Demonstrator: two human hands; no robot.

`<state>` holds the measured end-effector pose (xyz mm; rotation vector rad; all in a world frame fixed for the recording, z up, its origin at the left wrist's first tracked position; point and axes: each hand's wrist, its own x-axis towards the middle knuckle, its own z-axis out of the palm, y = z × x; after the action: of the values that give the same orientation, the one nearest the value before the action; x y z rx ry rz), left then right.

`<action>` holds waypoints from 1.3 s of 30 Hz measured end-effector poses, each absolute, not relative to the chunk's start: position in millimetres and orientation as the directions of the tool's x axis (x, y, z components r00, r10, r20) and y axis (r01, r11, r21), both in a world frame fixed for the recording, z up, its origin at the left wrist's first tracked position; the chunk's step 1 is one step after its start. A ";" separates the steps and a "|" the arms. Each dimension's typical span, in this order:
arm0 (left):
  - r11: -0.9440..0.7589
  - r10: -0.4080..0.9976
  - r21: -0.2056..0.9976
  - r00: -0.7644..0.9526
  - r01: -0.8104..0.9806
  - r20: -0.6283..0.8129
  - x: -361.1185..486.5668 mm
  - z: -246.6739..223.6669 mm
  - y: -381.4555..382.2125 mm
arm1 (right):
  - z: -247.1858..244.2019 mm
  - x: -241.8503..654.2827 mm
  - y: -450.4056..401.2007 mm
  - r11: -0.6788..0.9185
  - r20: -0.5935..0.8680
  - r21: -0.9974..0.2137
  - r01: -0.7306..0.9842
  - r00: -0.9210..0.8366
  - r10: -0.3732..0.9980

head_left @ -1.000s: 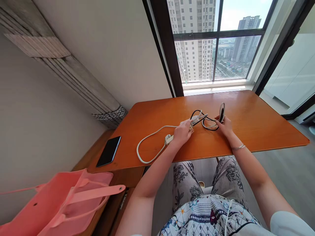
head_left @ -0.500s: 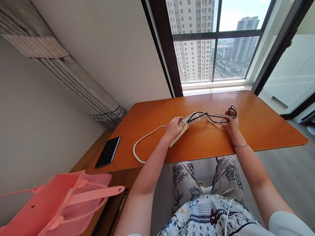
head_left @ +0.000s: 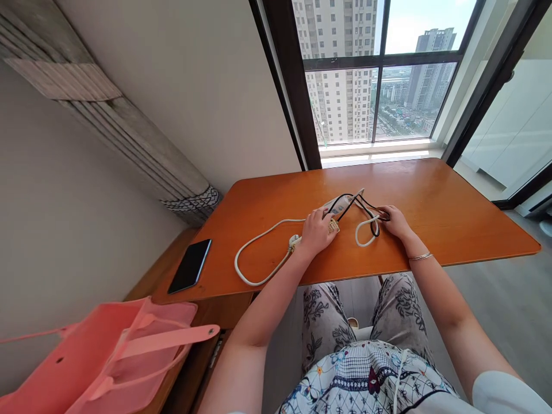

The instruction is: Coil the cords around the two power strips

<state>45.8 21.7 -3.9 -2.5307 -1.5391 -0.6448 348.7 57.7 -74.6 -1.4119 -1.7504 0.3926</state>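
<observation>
My left grip (head_left: 318, 232) is clasped over what looks like a cream power strip (head_left: 334, 226) on the desk (head_left: 457, 221), one end poking out. My right grip (head_left: 394, 221) pinches black and white cords (head_left: 375, 232), which loop between my two grips. A dark-screened phone (head_left: 190, 266) lies well off to my left.

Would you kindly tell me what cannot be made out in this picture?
Head view: part of the cream power strip, covered by the left hand.
Head view: the stretch of cables inside the right hand, which hides it.
Head view: any printing on the white block, too small to read.
Head view: part of the pink bag, cut off by the picture's edges.
</observation>
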 end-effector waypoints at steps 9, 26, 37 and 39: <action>-0.407 0.887 0.015 0.391 0.914 0.246 52.9 -8.0 18.6 | -74.3 352.3 58.7 0.267 0.481 -0.698 0.664 0.158 0.863; -0.297 0.955 0.888 0.090 0.350 0.283 42.7 -6.8 35.6 | -68.6 340.4 59.6 0.318 0.421 -0.847 0.426 0.172 0.891; -0.134 0.990 0.987 0.039 -0.091 0.138 32.3 11.3 28.1 | -64.5 356.3 55.6 0.278 0.559 -0.713 0.644 0.282 0.780; -0.146 0.989 0.973 0.013 -0.179 0.150 28.9 15.7 25.1 | -65.7 349.7 55.3 0.290 0.532 -0.716 0.636 0.228 0.815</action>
<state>28.9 25.1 15.7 -2.4295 -1.9996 -2.8016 349.7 55.3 -65.7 -1.4160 -1.4771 0.2089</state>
